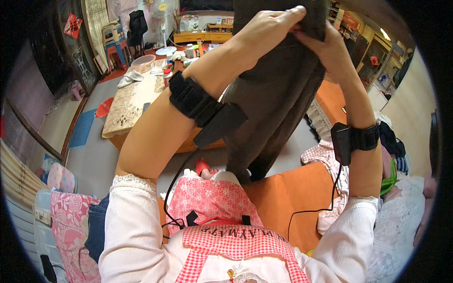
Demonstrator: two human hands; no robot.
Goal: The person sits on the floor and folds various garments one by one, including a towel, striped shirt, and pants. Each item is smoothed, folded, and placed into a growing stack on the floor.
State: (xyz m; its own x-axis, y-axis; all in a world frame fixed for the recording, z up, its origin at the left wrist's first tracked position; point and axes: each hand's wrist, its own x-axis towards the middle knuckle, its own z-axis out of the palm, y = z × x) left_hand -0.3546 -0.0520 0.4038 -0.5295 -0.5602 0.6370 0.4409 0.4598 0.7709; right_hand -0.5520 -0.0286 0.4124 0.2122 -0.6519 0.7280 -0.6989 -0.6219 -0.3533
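Dark trousers (272, 92) hang down from my two raised hands, their legs reaching to the orange seat cover in front of my lap. My left hand (279, 24) is at the top of the picture, its fingers closed on the cloth near the upper end. Close beside it on the right, my right hand (324, 42) grips the same dark cloth by its edge. Part of the fingers is hidden by the cloth. Each forearm wears a black strap with a black box and a cable.
A table (122, 116) with a patterned cloth, bottles and a pink basin (143, 63) stands ahead on the left. An orange cover (283, 198) lies beside my lap. Pink checked clothing (320, 154) and white lace fabric (393, 219) lie at right; folded jeans (97, 226) are at left.
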